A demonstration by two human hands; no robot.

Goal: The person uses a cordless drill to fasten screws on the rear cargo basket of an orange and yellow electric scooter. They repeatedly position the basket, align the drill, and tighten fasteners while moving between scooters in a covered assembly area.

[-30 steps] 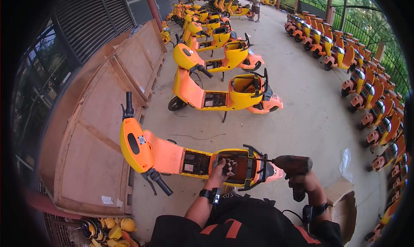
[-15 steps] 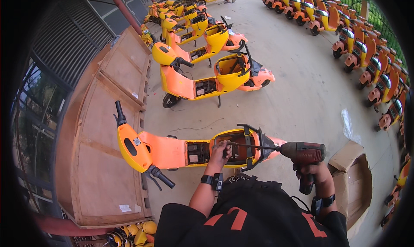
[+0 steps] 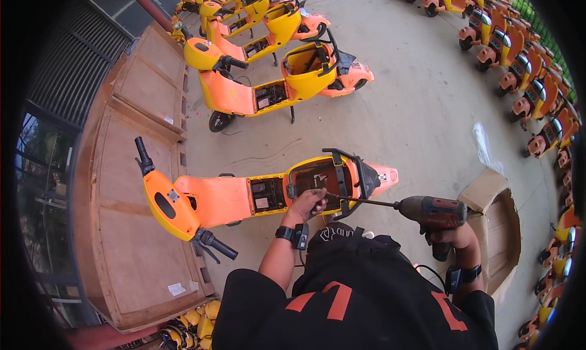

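My right hand [image 3: 448, 234] grips a dark red and black cordless drill [image 3: 432, 211] by its handle. A long thin driver bit [image 3: 369, 201] runs left from its chuck. At the far end of the bit are the closed fingers of my left hand [image 3: 308, 204], around its tip; any small screw there is too small to make out. Both hands are over the near side of an orange and yellow electric scooter [image 3: 217, 198]. Its seat compartment [image 3: 317, 162] is uncovered, and its footboard bay [image 3: 267, 194] shows black parts inside.
A large wooden crate [image 3: 137, 209] stands along the left. Beyond my scooter is another scooter [image 3: 229, 93], with more behind it. An open cardboard box [image 3: 497, 228] and clear plastic wrap [image 3: 482, 145] lie at right. Parked scooters [image 3: 513, 60] line the fence.
The view has shifted, so the scooters and crate appear further left and the far scooters higher. My left hand remains at the bit's tip, and the drill stays in my right hand.
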